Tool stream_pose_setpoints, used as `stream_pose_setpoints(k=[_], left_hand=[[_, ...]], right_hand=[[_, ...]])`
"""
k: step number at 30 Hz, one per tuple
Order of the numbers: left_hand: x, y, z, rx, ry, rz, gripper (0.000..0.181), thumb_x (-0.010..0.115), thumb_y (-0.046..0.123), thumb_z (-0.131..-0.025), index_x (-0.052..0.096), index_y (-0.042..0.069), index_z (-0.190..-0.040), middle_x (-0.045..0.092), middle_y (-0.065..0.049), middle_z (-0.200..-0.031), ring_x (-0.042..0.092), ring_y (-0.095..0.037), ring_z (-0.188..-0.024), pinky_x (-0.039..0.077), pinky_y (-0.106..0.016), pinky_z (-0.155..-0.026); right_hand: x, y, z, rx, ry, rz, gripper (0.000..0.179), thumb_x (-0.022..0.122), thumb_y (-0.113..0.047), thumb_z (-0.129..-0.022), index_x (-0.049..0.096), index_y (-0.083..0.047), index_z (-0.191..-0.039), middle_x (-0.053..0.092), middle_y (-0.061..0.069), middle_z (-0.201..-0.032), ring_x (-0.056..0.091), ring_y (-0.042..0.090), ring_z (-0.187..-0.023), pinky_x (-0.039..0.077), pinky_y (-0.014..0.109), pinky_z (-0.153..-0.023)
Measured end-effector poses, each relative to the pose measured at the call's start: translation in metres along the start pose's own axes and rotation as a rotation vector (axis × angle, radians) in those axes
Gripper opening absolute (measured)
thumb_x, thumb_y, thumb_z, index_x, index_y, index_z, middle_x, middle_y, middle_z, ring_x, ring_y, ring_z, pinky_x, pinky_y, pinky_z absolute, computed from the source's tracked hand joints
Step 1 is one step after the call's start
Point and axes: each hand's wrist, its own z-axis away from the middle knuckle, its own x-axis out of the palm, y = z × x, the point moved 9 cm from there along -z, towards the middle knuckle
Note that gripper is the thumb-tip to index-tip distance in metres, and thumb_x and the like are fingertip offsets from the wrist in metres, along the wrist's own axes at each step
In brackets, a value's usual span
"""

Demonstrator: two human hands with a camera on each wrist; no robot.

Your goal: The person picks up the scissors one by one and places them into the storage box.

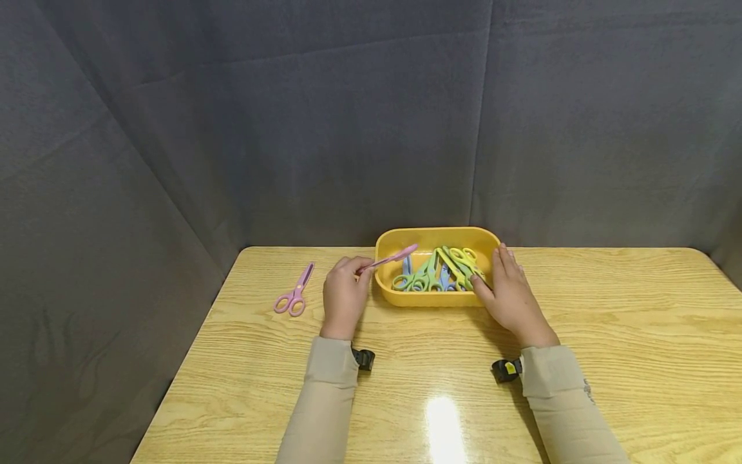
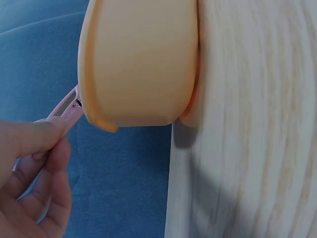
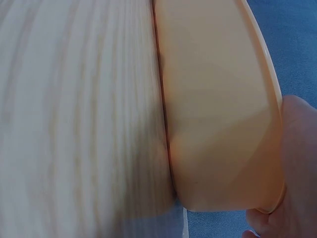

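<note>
My left hand [image 1: 345,291] pinches a pair of pink scissors [image 1: 404,252] at the left end of a yellow bin [image 1: 431,299]. Their far end points to the right over the bin. In the left wrist view thumb and fingertips close on the pink scissors [image 2: 72,113] beside the bin's rim. My right hand [image 1: 513,301] grips the bin's right end, thumb over the rim and fingers along the outside. Inside lie several green, yellow and blue scissors [image 1: 431,270], heaped and partly overlapping. Another pair of pink scissors [image 1: 298,290] lies on the table, left of my left hand.
The bin stands at the back edge of a wood-grain table [image 1: 243,386]. A dark grey curtain [image 1: 359,142] hangs behind the table and along its left side.
</note>
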Motion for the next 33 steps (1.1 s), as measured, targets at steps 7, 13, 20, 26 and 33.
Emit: stream_pose_setpoints(k=[7,13,20,26,33], left_hand=[[0.006,0.002,0.002,0.041,-0.037,-0.015,0.008,0.077,0.007,-0.09,0.081,0.006,-0.097,0.07,-0.006,-0.085,0.064,-0.022,-0.08,0.054,-0.039,-0.072],[0.011,0.0,0.002,0.032,-0.071,-0.001,0.011,0.077,0.005,-0.089,0.082,0.006,-0.098,0.073,-0.007,-0.092,0.068,-0.022,-0.086,0.056,-0.036,-0.076],[0.018,0.002,0.002,0.071,-0.144,0.004,0.017,0.078,0.01,-0.089,0.081,0.004,-0.105,0.074,-0.01,-0.099,0.07,-0.023,-0.091,0.057,-0.034,-0.079],[0.019,0.001,0.002,0.072,-0.181,0.046,0.018,0.077,0.014,-0.091,0.08,0.002,-0.105,0.074,-0.012,-0.102,0.07,-0.024,-0.095,0.058,-0.034,-0.08],[0.019,0.002,0.003,0.045,-0.179,0.041,0.011,0.077,0.011,-0.091,0.079,0.001,-0.096,0.072,-0.01,-0.095,0.069,-0.022,-0.088,0.057,-0.033,-0.078]], right_hand=[[0.001,-0.001,-0.001,-0.004,0.005,0.004,0.082,0.044,-0.043,-0.106,0.014,0.017,-0.154,0.008,0.034,-0.163,0.007,0.05,-0.151,0.011,0.063,-0.119],[0.001,-0.002,-0.001,-0.007,0.003,0.001,0.082,0.045,-0.042,-0.106,0.015,0.016,-0.154,0.008,0.034,-0.163,0.007,0.049,-0.151,0.012,0.063,-0.119],[-0.002,-0.003,-0.001,0.004,-0.009,0.001,0.081,0.045,-0.041,-0.106,0.013,0.016,-0.155,0.006,0.033,-0.164,0.006,0.048,-0.152,0.01,0.062,-0.12],[-0.002,-0.003,-0.001,0.009,-0.018,-0.004,0.081,0.044,-0.041,-0.106,0.013,0.016,-0.155,0.005,0.033,-0.164,0.005,0.048,-0.152,0.009,0.062,-0.12],[-0.001,-0.003,0.0,0.003,-0.021,-0.006,0.081,0.043,-0.042,-0.107,0.012,0.016,-0.154,0.005,0.035,-0.163,0.006,0.05,-0.151,0.009,0.062,-0.12]])
